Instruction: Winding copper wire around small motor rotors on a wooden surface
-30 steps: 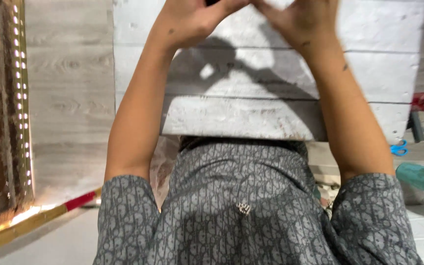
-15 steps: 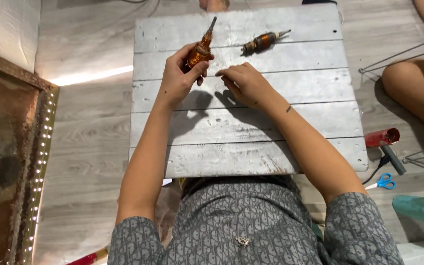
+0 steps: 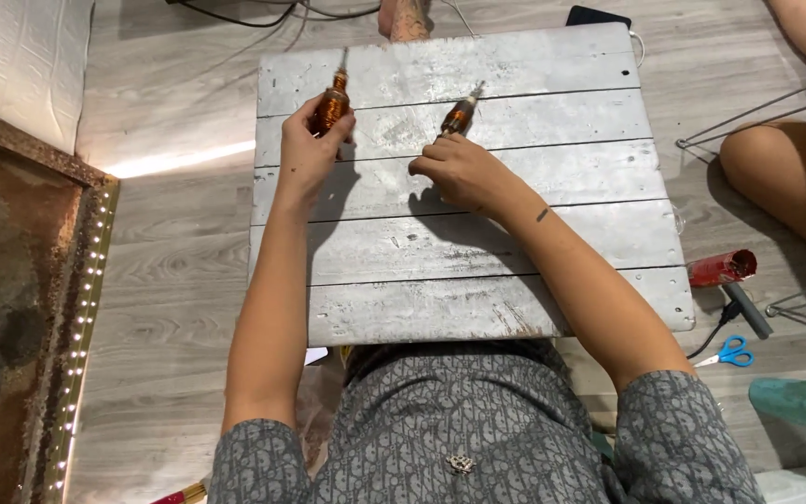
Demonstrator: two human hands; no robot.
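Observation:
A white plank board (image 3: 515,252) lies on the floor in front of me. My left hand (image 3: 310,154) grips a copper-wound motor rotor (image 3: 333,105) with a metal shaft, held upright near the board's far left. My right hand (image 3: 459,173) rests on the board with its fingers closed around the near end of a second copper-wound rotor (image 3: 459,114), which lies tilted on the planks. The two rotors are about a hand's width apart.
Another person's bare leg (image 3: 790,182) is at the right, beside a wire frame (image 3: 748,117). A red roll (image 3: 722,268), blue-handled scissors (image 3: 728,352) and a teal object (image 3: 804,401) lie right of the board. A rusty frame with a light strip (image 3: 81,308) runs along the left.
The view tilted down and steadied. My left hand lowered its rotor toward the board's far left. My right hand moved up the board and closed on the second rotor.

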